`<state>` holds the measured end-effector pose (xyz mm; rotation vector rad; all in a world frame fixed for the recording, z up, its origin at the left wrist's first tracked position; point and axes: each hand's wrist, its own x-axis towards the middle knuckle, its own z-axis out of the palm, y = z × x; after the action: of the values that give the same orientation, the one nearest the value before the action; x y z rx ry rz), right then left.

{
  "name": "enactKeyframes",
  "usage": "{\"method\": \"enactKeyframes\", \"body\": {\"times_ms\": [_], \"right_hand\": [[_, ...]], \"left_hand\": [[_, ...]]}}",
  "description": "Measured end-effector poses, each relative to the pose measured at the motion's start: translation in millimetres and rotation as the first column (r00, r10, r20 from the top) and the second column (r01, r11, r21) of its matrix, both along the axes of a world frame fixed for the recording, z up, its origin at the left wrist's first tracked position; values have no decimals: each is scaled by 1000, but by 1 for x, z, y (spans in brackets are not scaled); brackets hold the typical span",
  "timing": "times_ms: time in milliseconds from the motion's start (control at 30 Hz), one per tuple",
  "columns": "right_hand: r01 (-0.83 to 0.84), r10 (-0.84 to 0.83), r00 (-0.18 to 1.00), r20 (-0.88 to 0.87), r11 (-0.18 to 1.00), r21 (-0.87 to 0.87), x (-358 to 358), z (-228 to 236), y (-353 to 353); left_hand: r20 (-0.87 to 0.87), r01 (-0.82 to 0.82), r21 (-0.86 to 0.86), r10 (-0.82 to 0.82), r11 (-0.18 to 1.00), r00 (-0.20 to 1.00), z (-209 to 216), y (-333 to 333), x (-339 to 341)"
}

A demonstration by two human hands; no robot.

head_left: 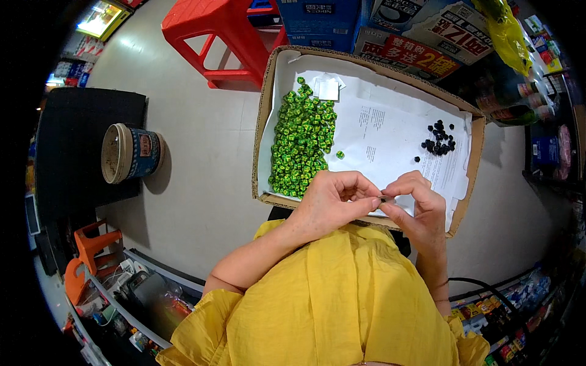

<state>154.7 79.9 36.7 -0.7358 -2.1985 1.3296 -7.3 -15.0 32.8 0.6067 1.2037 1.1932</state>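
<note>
Over the near side of a shallow cardboard tray (369,58), my left hand (332,198) and my right hand (424,207) meet, fingertips almost together. Both are closed in a pinch on a small dark piece (383,199) with a pale, shiny edge; the fingers cover most of it, so its kind is unclear. A heap of small green faceted pieces (302,140), like dice, fills the tray's left part. One loose green piece (340,155) lies just right of the heap. Small black faceted pieces (438,145) are scattered at the tray's right.
White printed paper (390,110) lines the tray, with small white squares (328,89) at its far side. Beyond it stand a red plastic stool (217,30) and blue cartons (317,24). A round tub (131,152) sits to the left. Bottles (519,100) stand at the far right.
</note>
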Motion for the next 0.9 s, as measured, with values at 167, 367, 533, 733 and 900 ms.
{"method": "enactKeyframes", "body": {"times_ms": [167,367,533,733,900], "right_hand": [[22,-28,998,-60,995,-98,-1,-3,0],[-48,51,995,-87,998,38,-4,6,6],[-86,59,996,74,884,459,-1,19,2],[-56,18,998,58,662,747,8,23,-7],[-35,14,999,33,593,805,6,21,-11]], "left_hand": [[0,-4,151,4,988,1000,0,-2,2],[-2,-36,161,37,986,999,-1,-3,3],[102,-46,69,39,997,994,3,-4,3],[246,-12,15,8,1000,969,5,-4,-2],[197,-17,16,14,1000,980,3,-5,-2]]}}
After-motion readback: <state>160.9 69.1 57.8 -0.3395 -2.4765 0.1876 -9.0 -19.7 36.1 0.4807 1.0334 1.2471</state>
